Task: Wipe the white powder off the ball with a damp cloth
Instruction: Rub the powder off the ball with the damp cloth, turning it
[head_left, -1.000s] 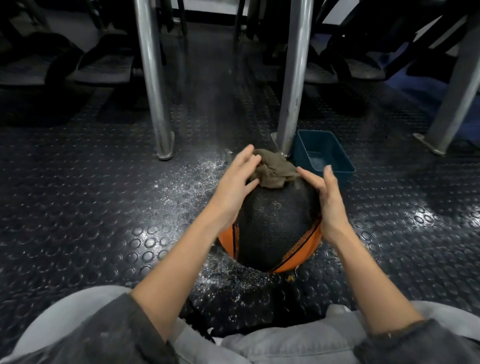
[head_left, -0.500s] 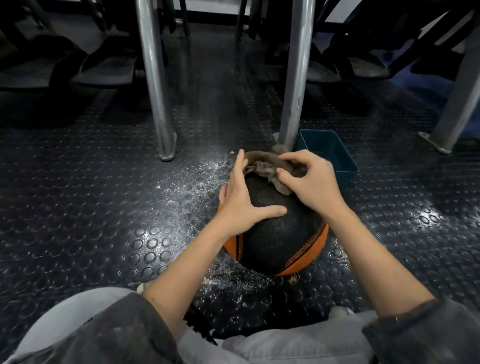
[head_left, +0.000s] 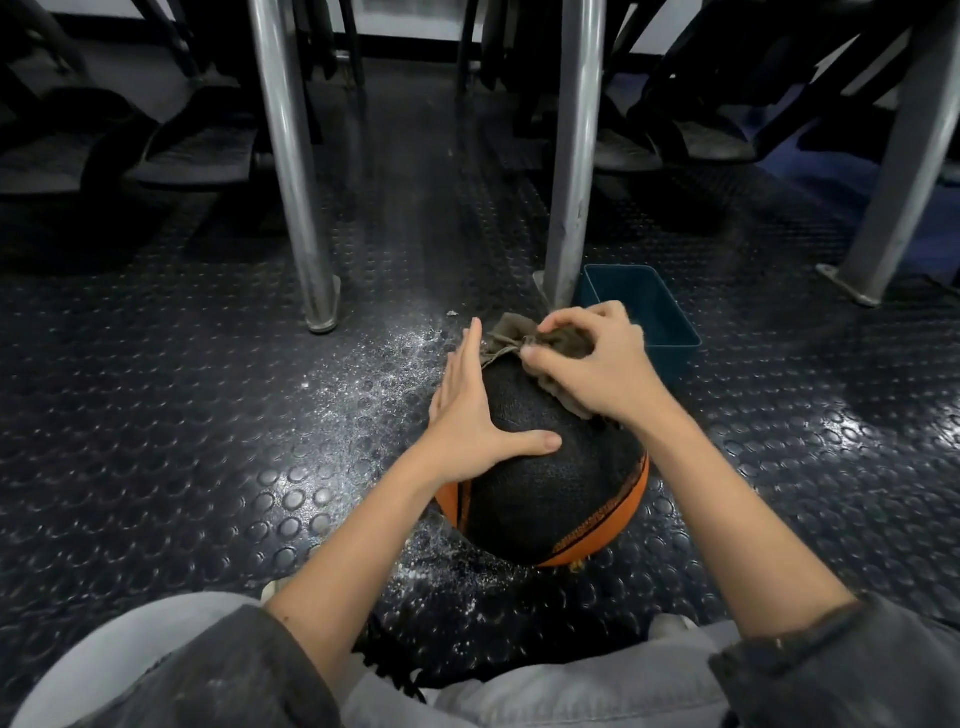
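A black and orange ball (head_left: 550, 493) sits on the studded floor between my knees. A crumpled brownish-grey cloth (head_left: 511, 335) lies on the far top of the ball. My right hand (head_left: 597, 364) pinches the cloth with curled fingers and thumb. My left hand (head_left: 472, 415) lies flat against the ball's left side, fingers straight, thumb spread across the top. The black panel facing me looks dark, with no obvious powder on it.
White powder (head_left: 374, 384) is scattered on the dark rubber floor left of the ball and in front of it. A teal plastic tub (head_left: 670, 332) stands just behind the ball on the right. Two metal legs (head_left: 296, 208) (head_left: 571, 182) rise behind; another leg stands far right.
My right hand moved from the ball's right side onto the cloth and gathered it in its fingers. My left hand slid down the ball's left side and spread its thumb across the top.
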